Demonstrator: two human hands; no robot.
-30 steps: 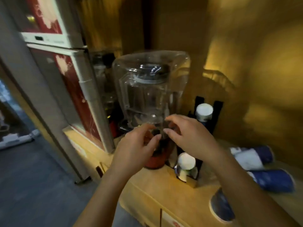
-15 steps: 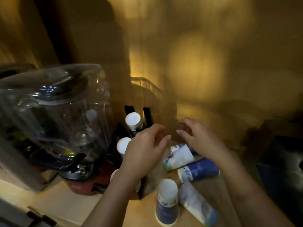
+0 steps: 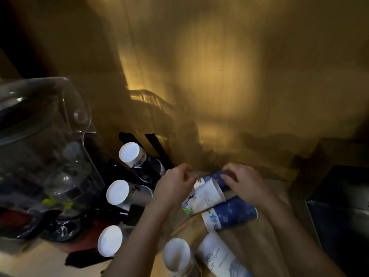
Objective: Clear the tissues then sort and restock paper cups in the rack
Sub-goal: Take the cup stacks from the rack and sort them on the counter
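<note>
On the wooden countertop (image 3: 257, 254), near its back edge against the wall, both hands work at a cluster of paper cups lying on their sides: the right hand (image 3: 244, 183) has its fingers curled down onto a dark blue cup (image 3: 216, 176), though whether they actually pinch it I cannot tell. The left hand (image 3: 172, 185) hovers loosely curled just beside a white cup (image 3: 205, 198), with a blue starred cup (image 3: 229, 215) lying nearer the front edge. Toward the left end stands the black rack (image 3: 147, 144), holding three stacks of cups with white bottoms showing, beside a clear pitcher (image 3: 44, 148).

Star-speckled blue cup (image 3: 231, 213) — white cup (image 3: 205, 198) with blue line drawings
</note>
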